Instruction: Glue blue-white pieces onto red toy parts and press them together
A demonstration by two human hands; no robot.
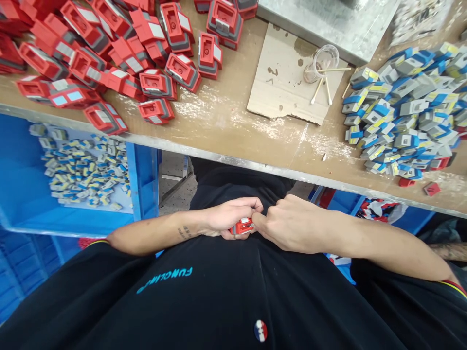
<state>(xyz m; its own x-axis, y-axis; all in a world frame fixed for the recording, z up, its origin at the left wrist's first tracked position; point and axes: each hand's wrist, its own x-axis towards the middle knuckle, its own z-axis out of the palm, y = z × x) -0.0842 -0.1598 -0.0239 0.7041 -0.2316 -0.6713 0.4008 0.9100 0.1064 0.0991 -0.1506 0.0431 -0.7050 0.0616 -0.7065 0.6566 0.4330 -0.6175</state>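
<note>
Close to my belly, below the table edge, my left hand (226,215) is closed around a small red and grey plastic toy vehicle part (243,225) with a white patch on top. My right hand (292,224) has its fingers curled and pinched together at the right end of that part. What sits between those fingertips, if anything, is hidden. Similar red and grey parts (155,83) lie crowded at the left of the table. On the right is a heap of small white, blue and yellow parts (410,107).
A worn wooden table (219,121) with a metal edge spans the view. On it are cardboard (270,73), a clear plastic cup (326,57), cotton swabs (321,90) and a metal box (335,22). A blue bin (22,194) with small parts stands left. Another person's forearm (452,251) shows right.
</note>
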